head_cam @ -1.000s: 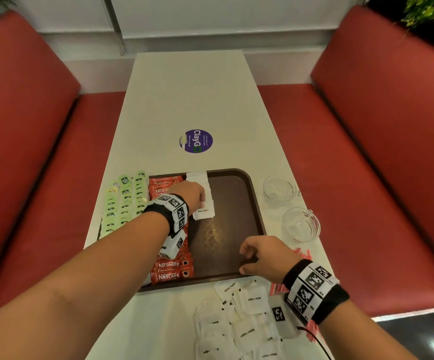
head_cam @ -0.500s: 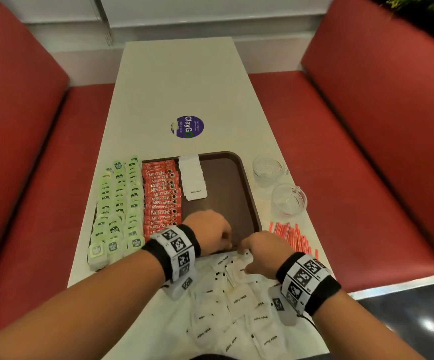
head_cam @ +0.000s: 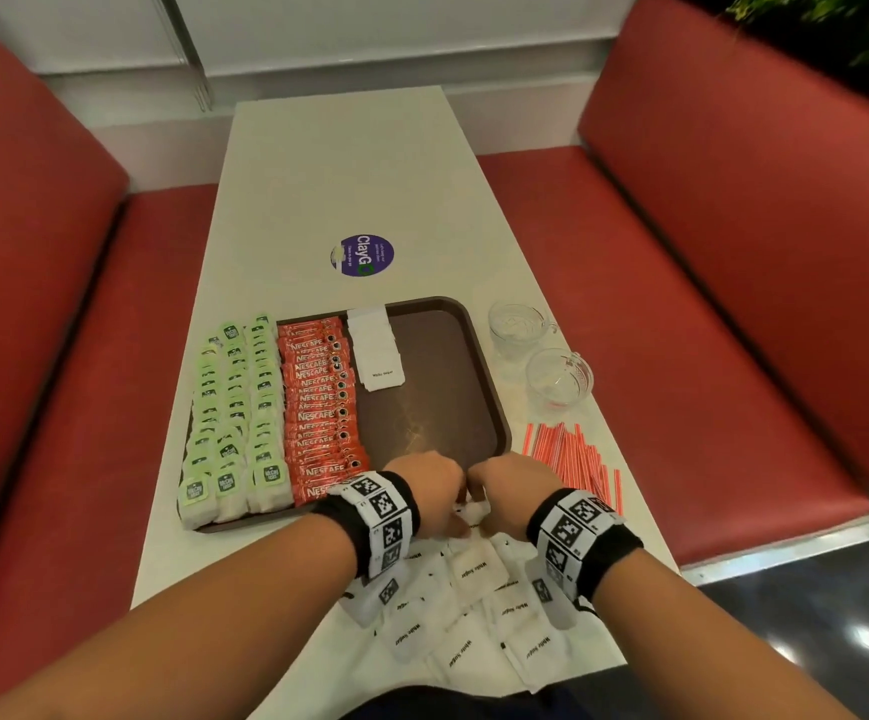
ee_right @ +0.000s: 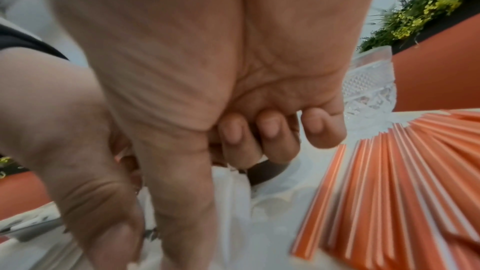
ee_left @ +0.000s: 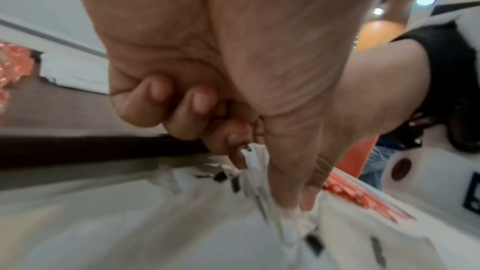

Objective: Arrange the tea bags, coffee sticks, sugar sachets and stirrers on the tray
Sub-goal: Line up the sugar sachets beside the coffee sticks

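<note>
Both hands meet at the tray's [head_cam: 479, 356] near edge: left hand [head_cam: 429, 488] and right hand [head_cam: 512, 483] each pinch white sugar sachets [head_cam: 471, 511] from the loose pile at the surface's near edge. Tea bags [head_cam: 234, 407] and Nescafe sticks [head_cam: 320, 402] fill the tray's left; stirrers [head_cam: 572, 452] lie right.

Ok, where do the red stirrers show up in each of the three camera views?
Head: the stirrers lie fanned on the table right of the tray.
Left wrist: a blurred orange strip at right, beyond the thumb.
Right wrist: fanned across the lower right.
Shared landmark: the white sugar sachets under both hands.
</note>
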